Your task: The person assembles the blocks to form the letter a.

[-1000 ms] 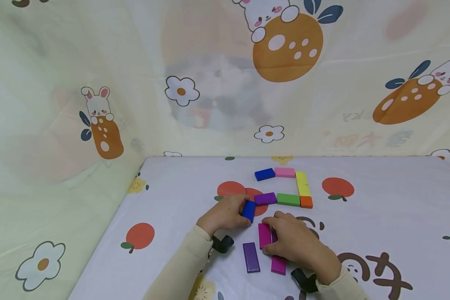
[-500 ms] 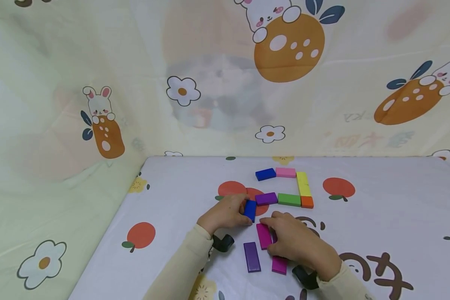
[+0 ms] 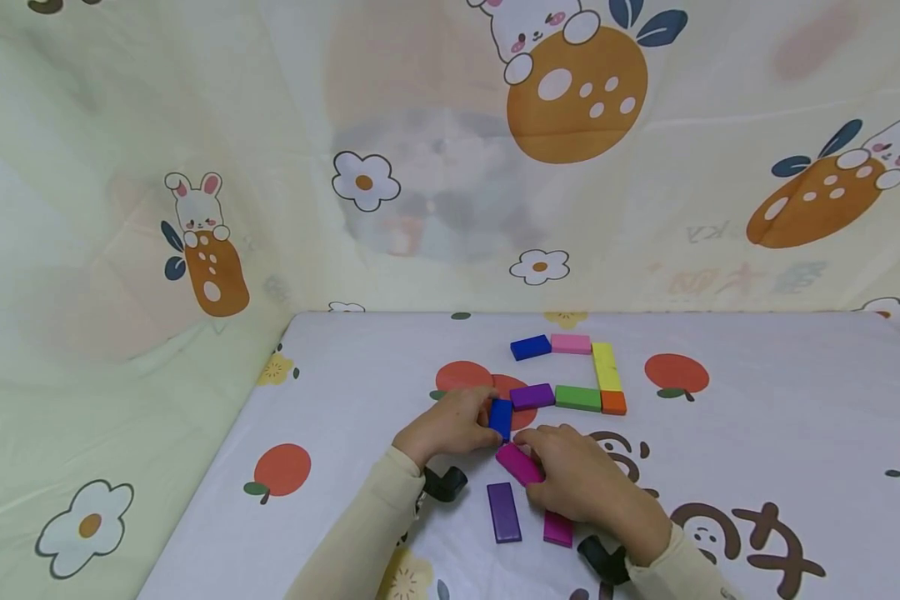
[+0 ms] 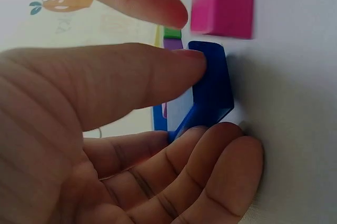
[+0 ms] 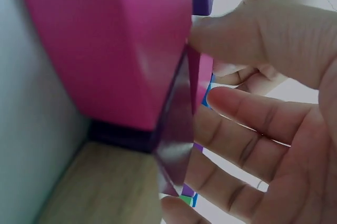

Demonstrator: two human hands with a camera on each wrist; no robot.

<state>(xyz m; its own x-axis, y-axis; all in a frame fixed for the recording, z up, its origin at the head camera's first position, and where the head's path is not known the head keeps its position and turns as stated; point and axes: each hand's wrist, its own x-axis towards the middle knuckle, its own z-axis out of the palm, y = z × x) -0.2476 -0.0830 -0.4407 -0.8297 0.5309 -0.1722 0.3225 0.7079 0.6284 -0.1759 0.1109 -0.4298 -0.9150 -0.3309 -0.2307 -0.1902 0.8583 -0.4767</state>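
Observation:
My left hand (image 3: 450, 427) pinches a blue block (image 3: 500, 418) that stands against the left end of a purple block (image 3: 532, 396). In the left wrist view the thumb lies on the near end of that blue block (image 4: 210, 76), with fingers along its other side. My right hand (image 3: 581, 475) grips a magenta block (image 3: 519, 463), slanted, its far end close to the blue block's near end. Beneath the right hand another magenta block (image 3: 558, 528) shows partly. A dark purple block (image 3: 503, 512) lies loose between the forearms.
Beyond the hands, a line of blocks bends round: green (image 3: 577, 398), orange (image 3: 613, 403), yellow (image 3: 605, 367), pink (image 3: 571, 343) and blue (image 3: 530, 347). The right wrist view shows a wood-coloured surface (image 5: 105, 187) beside a large magenta block. A printed cloth (image 3: 757, 433) covers the table.
The magenta block in my right hand has turned from nearly upright in view to a slant, its far end shifting left towards the blue block. My left hand stays almost still.

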